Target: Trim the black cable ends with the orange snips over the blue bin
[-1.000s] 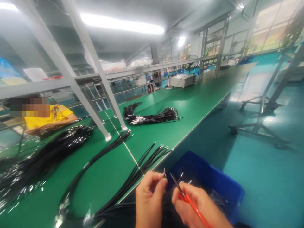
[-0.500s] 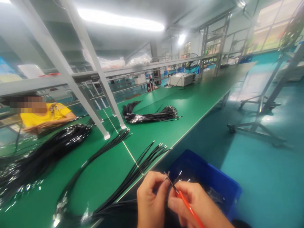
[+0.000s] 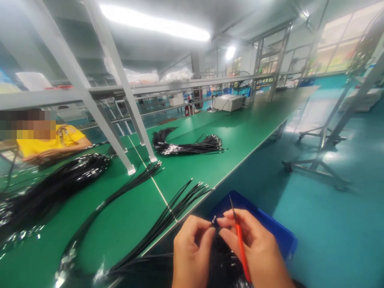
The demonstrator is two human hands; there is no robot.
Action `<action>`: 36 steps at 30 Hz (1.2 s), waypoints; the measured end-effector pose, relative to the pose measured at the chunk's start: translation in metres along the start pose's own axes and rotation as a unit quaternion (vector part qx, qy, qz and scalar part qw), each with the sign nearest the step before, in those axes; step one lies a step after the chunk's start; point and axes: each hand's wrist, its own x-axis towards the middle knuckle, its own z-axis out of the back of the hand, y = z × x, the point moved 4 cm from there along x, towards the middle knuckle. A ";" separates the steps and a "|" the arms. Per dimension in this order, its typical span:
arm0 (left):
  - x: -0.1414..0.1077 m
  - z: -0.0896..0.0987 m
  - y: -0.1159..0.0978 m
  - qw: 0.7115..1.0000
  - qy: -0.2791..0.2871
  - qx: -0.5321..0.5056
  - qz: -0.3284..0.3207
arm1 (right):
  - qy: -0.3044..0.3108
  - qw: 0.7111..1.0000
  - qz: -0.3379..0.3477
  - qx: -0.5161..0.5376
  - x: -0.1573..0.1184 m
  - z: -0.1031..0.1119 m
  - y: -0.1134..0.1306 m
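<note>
"Pinching what, that left hand (image 3: 193, 242)?"
"One cable tip (image 3: 213, 219), by the left end of the blue bin (image 3: 279, 236)."
"And the right hand (image 3: 259, 242)?"
"Clasping a red-handled tool (image 3: 241, 240) before it; black cables (image 3: 168, 217) lie farther left."

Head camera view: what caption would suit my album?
Left hand pinching a small metal-tipped piece, right hand holding a red-handled tool, near black cables on a green table.

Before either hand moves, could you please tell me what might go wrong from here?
The red-handled tool in the right hand has a pointed tip that could nick the nearby left hand. The small cable end pinched there might slip free. The black cables along the edge of the table could slide off if knocked.
</note>
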 end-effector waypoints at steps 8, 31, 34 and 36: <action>-0.006 -0.009 -0.010 0.994 0.012 0.074 -0.076 | -0.083 0.856 0.422 -0.286 -0.004 -0.017 0.030; 0.003 0.004 -0.002 0.976 0.058 -0.187 0.097 | 0.038 0.987 0.000 0.156 0.007 -0.003 0.016; 0.000 0.001 -0.006 0.983 0.051 -0.151 0.087 | 0.012 0.986 0.047 0.161 0.010 -0.015 0.013; -0.001 0.000 -0.009 0.984 0.042 -0.148 0.087 | -0.017 0.984 0.062 0.166 0.007 -0.021 0.009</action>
